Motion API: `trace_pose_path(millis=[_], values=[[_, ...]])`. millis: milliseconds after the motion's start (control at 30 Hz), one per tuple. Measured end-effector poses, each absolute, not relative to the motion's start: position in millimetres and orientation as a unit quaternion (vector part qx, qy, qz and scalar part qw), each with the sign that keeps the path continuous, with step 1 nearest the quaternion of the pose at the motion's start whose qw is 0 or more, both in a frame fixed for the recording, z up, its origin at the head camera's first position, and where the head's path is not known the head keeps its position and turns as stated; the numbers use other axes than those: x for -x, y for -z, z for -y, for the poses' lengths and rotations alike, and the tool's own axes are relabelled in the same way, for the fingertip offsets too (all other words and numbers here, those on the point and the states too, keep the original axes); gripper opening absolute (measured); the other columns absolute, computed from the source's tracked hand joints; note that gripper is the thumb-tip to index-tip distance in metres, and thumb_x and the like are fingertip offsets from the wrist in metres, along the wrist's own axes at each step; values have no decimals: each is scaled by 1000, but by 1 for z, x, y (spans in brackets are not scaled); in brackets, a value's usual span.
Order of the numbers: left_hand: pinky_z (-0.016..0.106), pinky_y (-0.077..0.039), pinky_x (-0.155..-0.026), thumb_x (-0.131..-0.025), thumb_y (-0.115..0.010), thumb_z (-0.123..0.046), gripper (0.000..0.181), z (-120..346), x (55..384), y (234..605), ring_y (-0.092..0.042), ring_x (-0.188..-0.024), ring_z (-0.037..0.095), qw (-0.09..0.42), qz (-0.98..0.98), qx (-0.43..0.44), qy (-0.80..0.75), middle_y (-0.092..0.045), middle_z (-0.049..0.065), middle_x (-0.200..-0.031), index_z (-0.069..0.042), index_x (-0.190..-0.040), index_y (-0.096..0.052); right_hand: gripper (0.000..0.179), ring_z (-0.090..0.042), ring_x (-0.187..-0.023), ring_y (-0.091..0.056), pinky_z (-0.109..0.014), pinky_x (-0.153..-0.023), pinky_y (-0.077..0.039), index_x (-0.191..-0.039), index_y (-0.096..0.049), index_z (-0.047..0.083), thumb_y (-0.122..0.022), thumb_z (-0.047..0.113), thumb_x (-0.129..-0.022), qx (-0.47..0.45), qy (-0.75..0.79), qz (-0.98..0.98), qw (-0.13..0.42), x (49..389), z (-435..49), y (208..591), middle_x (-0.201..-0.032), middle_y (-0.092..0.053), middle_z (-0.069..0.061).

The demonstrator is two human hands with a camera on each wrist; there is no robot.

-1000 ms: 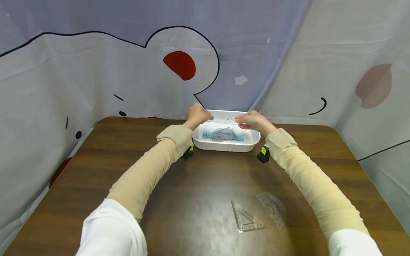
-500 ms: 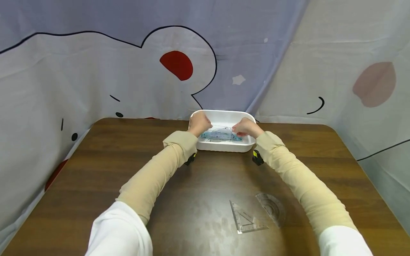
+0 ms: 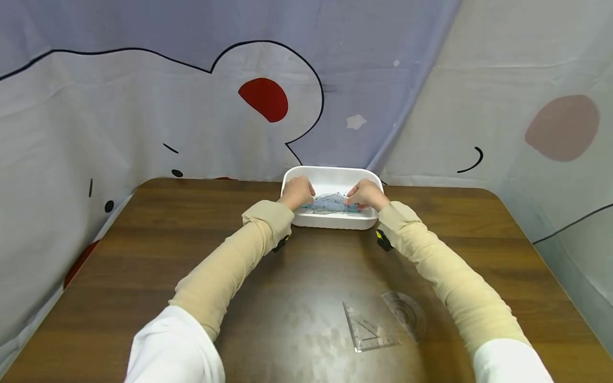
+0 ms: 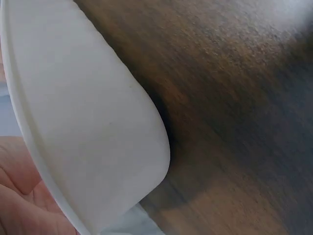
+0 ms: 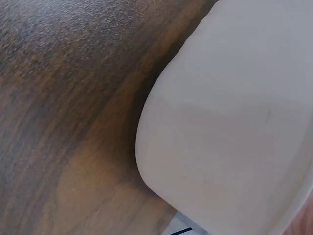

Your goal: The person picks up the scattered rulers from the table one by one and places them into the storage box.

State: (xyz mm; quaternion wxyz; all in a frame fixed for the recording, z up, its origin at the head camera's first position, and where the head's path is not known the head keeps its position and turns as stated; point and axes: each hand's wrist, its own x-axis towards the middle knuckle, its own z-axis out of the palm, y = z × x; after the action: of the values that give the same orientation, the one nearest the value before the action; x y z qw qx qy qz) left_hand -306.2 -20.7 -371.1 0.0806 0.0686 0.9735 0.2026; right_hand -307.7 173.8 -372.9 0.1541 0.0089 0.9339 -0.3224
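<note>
Both hands reach into a white tray (image 3: 330,221) at the back of the table. My left hand (image 3: 298,191) and right hand (image 3: 366,193) pinch opposite ends of a clear ruler (image 3: 320,200), low over the pieces inside. Under it lie a blue ruler (image 3: 355,208) and a see-through protractor (image 3: 330,203), partly covered by the fingers. In the left wrist view, part of the left hand (image 4: 24,196) shows behind the tray's wall (image 4: 98,122). The tray's wall (image 5: 220,122) hides nearly all of the right hand in the right wrist view.
A clear set square (image 3: 369,330) and a clear protractor (image 3: 406,314) lie on the brown wooden table (image 3: 297,298), nearer the front and right of middle. A printed cloth (image 3: 191,106) hangs behind the table's far edge.
Both hands have lowered the clear ruler from the tray's far side down and toward the near side, over the blue ruler and protractor. The set square and protractor on the table stay put.
</note>
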Motion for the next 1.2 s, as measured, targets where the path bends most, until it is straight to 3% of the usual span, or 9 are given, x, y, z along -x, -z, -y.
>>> trace_pose_path(millis=[267,433,633,867,1200], values=[[37,-51,-91,-86,-66,-17,24,22,303,368,-63,-108,28,80,-971,-78,-211,-69,9,-116,-8,-108,-71,28,-12,-64,-58,-30,-71,-56,-102,-68,-2,-74,16,-82,10,302,-941,150,311,-175,374,-82,-56,-1],[37,-51,-92,-90,-63,-20,28,21,298,360,-62,-110,28,67,-967,-95,-226,-68,10,-119,-7,-114,-69,33,-22,-80,-64,-38,-83,-54,-108,-66,-3,-72,19,-84,13,308,-940,144,310,-175,368,-99,-63,-10],[38,-52,-85,-93,-61,-24,28,14,289,352,-65,-104,26,-8,-950,-142,-278,-68,10,-119,-11,-116,-69,41,-28,-99,-59,-38,-87,-48,-117,-64,-1,-73,23,-84,30,295,-951,89,306,-176,357,-112,-65,-18],[37,-49,-88,-86,-66,-16,25,14,267,347,-65,-102,28,-67,-905,-189,-376,-73,12,-106,-9,-109,-71,44,-29,-102,-62,-35,-87,-48,-121,-62,-3,-72,19,-84,44,365,-928,54,292,-179,337,-111,-66,-20],[22,-47,-69,-77,-72,-13,25,13,243,336,-65,-81,18,-45,-883,-167,-436,-72,7,-94,-12,-102,-72,39,-29,-100,-69,-35,-84,-52,-115,-65,1,-75,19,-82,74,365,-928,5,258,-184,320,-108,-70,-19]])
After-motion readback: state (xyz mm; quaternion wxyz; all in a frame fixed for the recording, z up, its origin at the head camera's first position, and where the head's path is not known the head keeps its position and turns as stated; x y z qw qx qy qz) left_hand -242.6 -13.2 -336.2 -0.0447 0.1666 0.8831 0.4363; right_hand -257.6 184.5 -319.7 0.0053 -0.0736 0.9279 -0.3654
